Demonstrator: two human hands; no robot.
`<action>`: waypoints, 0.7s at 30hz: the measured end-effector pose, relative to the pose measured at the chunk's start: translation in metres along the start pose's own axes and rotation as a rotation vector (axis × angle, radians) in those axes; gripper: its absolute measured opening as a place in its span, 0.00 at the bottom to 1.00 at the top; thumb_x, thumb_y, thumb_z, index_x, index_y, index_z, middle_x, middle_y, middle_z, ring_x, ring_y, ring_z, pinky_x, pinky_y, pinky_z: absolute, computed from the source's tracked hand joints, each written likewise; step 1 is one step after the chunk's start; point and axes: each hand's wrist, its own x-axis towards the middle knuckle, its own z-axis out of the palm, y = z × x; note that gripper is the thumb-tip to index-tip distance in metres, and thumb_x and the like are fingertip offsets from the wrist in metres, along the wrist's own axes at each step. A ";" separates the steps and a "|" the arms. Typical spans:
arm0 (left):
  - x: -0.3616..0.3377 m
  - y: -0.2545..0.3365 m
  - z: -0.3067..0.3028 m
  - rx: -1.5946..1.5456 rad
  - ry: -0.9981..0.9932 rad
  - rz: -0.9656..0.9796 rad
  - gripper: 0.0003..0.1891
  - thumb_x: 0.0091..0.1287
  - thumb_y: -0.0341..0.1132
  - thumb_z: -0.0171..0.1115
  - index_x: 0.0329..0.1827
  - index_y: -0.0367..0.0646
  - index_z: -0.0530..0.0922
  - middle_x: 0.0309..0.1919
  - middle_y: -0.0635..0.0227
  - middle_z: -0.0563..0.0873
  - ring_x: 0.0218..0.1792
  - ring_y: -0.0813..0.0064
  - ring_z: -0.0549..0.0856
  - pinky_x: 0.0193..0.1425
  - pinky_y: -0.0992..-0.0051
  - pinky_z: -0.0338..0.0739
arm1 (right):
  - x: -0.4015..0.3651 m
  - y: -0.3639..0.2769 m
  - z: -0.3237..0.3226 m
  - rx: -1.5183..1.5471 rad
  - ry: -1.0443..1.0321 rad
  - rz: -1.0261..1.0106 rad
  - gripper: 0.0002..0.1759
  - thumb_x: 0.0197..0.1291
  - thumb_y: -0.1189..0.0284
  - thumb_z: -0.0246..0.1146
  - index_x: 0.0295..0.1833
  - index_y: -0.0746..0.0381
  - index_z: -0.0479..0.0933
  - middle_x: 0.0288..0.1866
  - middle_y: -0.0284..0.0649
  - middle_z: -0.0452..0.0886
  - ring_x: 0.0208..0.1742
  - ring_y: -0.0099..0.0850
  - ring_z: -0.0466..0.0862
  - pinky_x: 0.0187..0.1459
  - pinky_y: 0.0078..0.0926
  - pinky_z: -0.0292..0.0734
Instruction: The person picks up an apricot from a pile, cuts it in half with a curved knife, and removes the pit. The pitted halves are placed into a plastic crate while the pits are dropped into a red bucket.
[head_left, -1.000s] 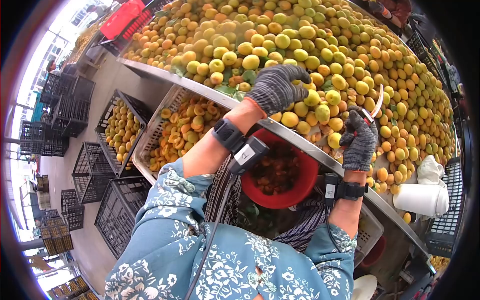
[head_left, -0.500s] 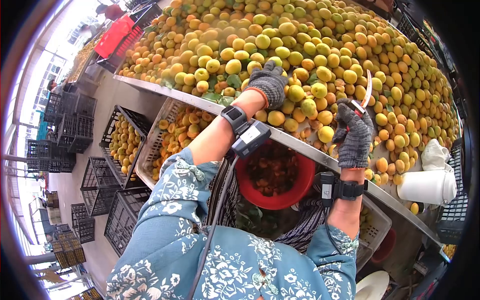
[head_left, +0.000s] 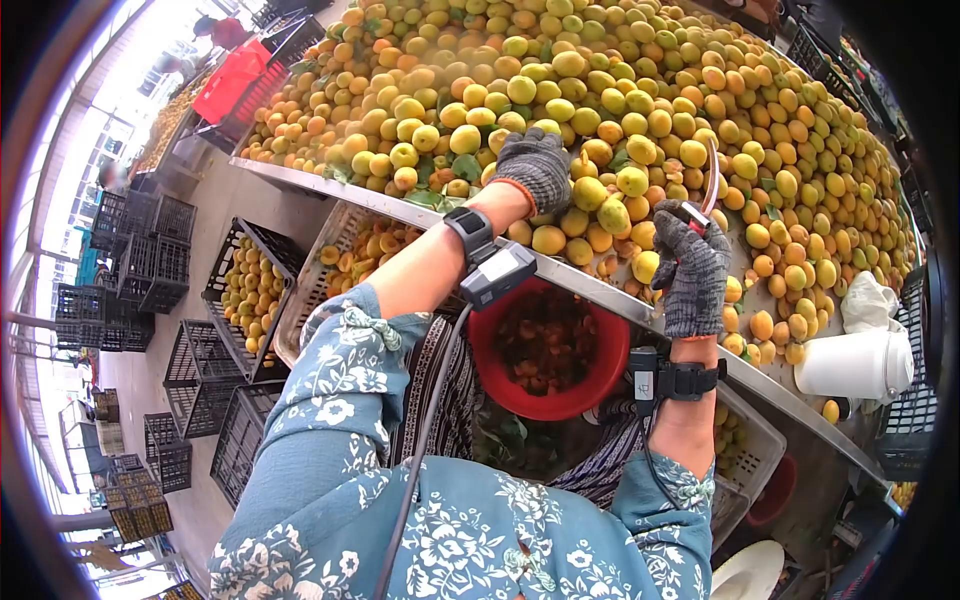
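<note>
My left hand (head_left: 535, 172), in a dark grey glove with an orange cuff, rests palm-down on the front of the apricot pile (head_left: 600, 100). Its fingers are apart and bent over the fruit; whatever lies under the palm is hidden. My right hand (head_left: 692, 275), gloved alike, is closed round the handle of a curved knife (head_left: 712, 178), whose thin blade points up above the fruit. Just left of the right hand, a yellow apricot (head_left: 645, 266) lies near the metal table edge (head_left: 590, 290).
Below the edge stands a red bucket (head_left: 485, 345) holding brownish-orange pieces. A pale crate (head_left: 295, 300) of halved apricots and a black crate (head_left: 215, 285) of apricots are at left. A white container (head_left: 850, 365) lies at right. Stacked black crates (head_left: 165, 240) stand farther left.
My right hand has moved slightly left with the knife. My left hand stays in nearly the same place, its fingers bent further down over the fruit.
</note>
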 end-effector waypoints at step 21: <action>-0.025 -0.001 -0.010 -0.153 0.144 -0.065 0.24 0.44 0.48 0.74 0.44 0.46 0.83 0.52 0.62 0.80 0.56 0.59 0.75 0.62 0.61 0.68 | -0.004 0.003 0.003 0.055 0.004 -0.017 0.13 0.53 0.72 0.70 0.45 0.63 0.81 0.27 0.31 0.80 0.13 0.16 0.69 0.13 0.13 0.58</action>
